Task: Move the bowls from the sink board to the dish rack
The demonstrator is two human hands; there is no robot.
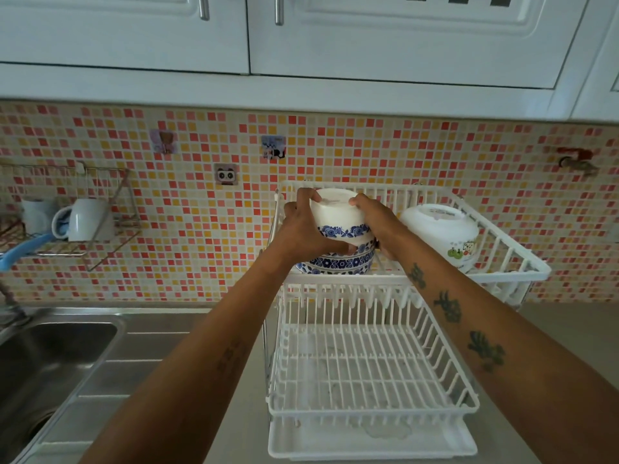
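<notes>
A white two-tier dish rack (375, 406) stands on the counter. I hold a white bowl with a blue flower band (338, 219) upside down over its upper tier, my left hand (301, 222) on the bowl's left side and my right hand (371, 216) on its right. Under it another blue-patterned bowl (341, 262) lies upside down on the upper tier; the two look stacked. A third white bowl with a small green picture (438, 232) rests upside down at the right of that tier. The lower tier holds nothing.
A steel sink (50, 360) and its ribbed sink board (100, 403) lie at the left. A wire wall shelf (83, 249) holds white mugs (88, 221). White cupboards (301, 35) hang overhead. A red tap (577, 162) sticks out of the tiled wall at the right.
</notes>
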